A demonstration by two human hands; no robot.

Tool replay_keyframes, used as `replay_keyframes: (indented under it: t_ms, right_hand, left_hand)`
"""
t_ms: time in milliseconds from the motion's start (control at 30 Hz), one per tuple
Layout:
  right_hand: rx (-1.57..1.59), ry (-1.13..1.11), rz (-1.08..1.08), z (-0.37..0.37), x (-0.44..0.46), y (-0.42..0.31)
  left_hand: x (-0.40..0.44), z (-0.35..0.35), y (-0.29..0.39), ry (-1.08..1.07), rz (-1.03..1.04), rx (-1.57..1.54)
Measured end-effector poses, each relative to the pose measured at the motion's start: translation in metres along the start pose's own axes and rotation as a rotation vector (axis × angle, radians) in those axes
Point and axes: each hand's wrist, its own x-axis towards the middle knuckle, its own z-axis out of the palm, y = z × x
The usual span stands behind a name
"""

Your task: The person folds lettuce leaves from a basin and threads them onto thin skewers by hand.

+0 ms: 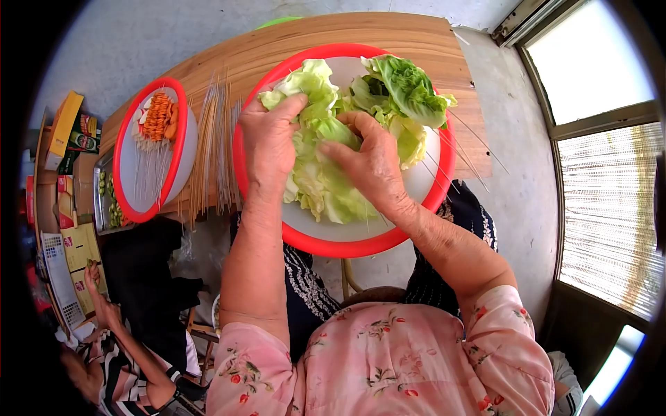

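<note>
A wide basin with a red rim (361, 248) sits in front of me, and pale green lettuce leaves (326, 184) lie in it. My left hand (270, 139) is closed on a lettuce leaf, its thumb pressed against the upper part. Just to the right, my right hand (371, 156) has thumb and curled fingers on the same bunch of leaves; some fingertips are hidden behind the leaf. Darker green lettuce (409, 90) rests at the basin's upper right. Thin skewers (461, 149) stick out past the rim there.
Many loose skewers (215, 145) lie on the wooden table (388, 28), left of the basin. A smaller red-rimmed basin (142, 166) holds skewered orange pieces (161, 116). Further left are a metal tray (104, 197) and boxes (66, 132). Another person's hand (94, 281) shows at lower left.
</note>
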Motion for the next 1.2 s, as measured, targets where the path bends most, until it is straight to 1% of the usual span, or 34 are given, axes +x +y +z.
replay_keyframes:
  t_ms: [33, 67, 133, 167, 233, 333, 567, 667, 767, 867, 933, 1033, 1100, 1133, 1200]
  right_hand:
    - [-0.109, 0.018, -0.046, -0.001, -0.002, -0.004]
    - [-0.078, 0.016, -0.03, 0.0, -0.002, -0.002]
    - [-0.014, 0.011, 0.002, 0.003, -0.001, 0.003]
    - [0.101, -0.036, 0.079, 0.002, 0.0, 0.003]
    - [0.331, -0.13, 0.235, -0.002, 0.001, -0.003]
    - [0.441, -0.092, 0.246, -0.003, 0.001, -0.007]
    - [0.45, -0.038, 0.263, -0.002, 0.001, -0.007]
    - [0.446, -0.021, 0.254, -0.001, 0.002, -0.007]
    - [0.449, -0.033, 0.255, -0.005, 0.006, -0.013]
    - [0.494, -0.071, 0.242, -0.007, 0.009, -0.015]
    - [0.558, -0.097, 0.248, -0.008, 0.009, -0.017]
    - [0.483, -0.07, 0.171, -0.013, 0.006, -0.008]
    - [0.517, -0.067, 0.255, -0.02, -0.005, -0.008]
    - [0.535, -0.065, 0.298, -0.023, -0.012, -0.009]
    - [0.38, -0.221, 0.366, -0.034, -0.026, -0.013]
  left_hand:
    - [0.0, -0.001, -0.002, 0.006, 0.007, 0.054]
    - [0.0, -0.001, -0.002, 0.012, 0.015, 0.108]
    - [-0.001, -0.002, 0.002, -0.06, -0.036, -0.015]
    - [-0.001, -0.003, 0.004, -0.096, -0.06, -0.076]
    - [0.0, -0.005, 0.005, -0.114, -0.092, -0.073]
    - [-0.001, -0.004, 0.0, -0.116, -0.093, -0.073]
    - [-0.001, -0.003, -0.009, -0.066, -0.068, -0.027]
    - [-0.006, -0.001, -0.008, -0.023, -0.108, -0.006]
    - [-0.005, -0.001, -0.006, -0.107, -0.114, -0.077]
    - [-0.006, 0.0, -0.005, -0.072, -0.121, -0.015]
    - [-0.003, -0.003, -0.005, -0.034, -0.127, -0.042]
    - [0.001, -0.01, -0.003, 0.042, -0.089, -0.145]
    - [0.01, -0.024, -0.007, 0.063, -0.063, -0.193]
    - [0.01, -0.025, -0.003, 0.111, -0.063, -0.203]
    - [0.014, -0.032, -0.003, 0.192, -0.103, -0.248]
